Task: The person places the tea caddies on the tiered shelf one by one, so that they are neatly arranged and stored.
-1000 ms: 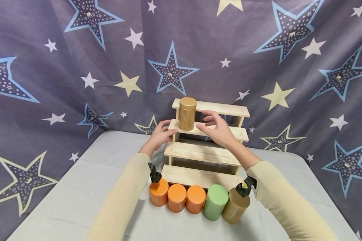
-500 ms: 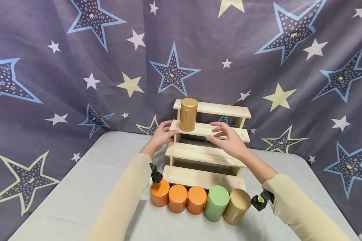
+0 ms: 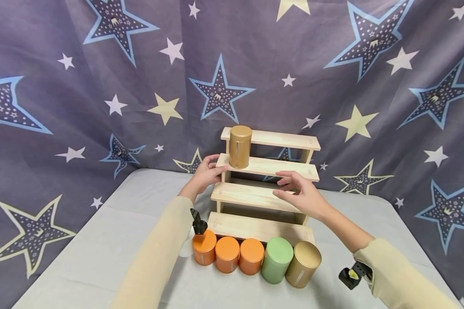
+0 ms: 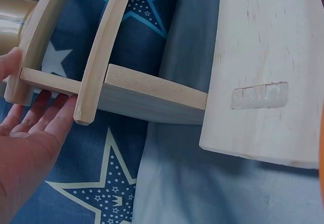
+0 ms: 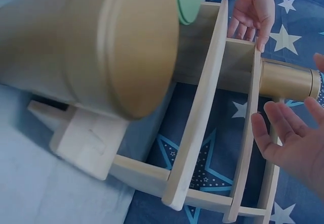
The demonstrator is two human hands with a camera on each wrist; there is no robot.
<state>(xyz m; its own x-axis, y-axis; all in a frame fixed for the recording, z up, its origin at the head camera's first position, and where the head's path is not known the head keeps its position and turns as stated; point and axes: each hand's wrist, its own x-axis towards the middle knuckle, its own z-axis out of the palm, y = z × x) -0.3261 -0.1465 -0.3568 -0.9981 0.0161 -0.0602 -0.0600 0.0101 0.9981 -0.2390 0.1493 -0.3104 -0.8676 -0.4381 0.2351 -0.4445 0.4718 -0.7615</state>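
A stepped wooden display rack point(image 3: 251, 195) stands at the back of the table. On its second board from the top, at the left end, a gold tin point(image 3: 239, 148) sits upright. My left hand point(image 3: 205, 175) holds that board's left end, its thumb point(image 4: 9, 64) on the board and its fingers along the side support. My right hand point(image 3: 303, 196) hovers before the rack's right half, fingers loosely bent and nothing in them. In the right wrist view, a gap separates the right hand point(image 5: 298, 138) from the gold tin point(image 5: 286, 80).
Before the rack, a row of tins lines up: several orange tins point(image 3: 227, 255), a green tin point(image 3: 276, 260) and another gold tin point(image 3: 303, 264). Something white and round point(image 3: 186, 248) shows beside the leftmost tin. A star-patterned curtain point(image 3: 232, 38) hangs behind the table point(image 3: 100, 240).
My right hand has drawn away from the gold tin on the rack, moving right and down. The left hand stays at the board's end, and the tin stands where it was.
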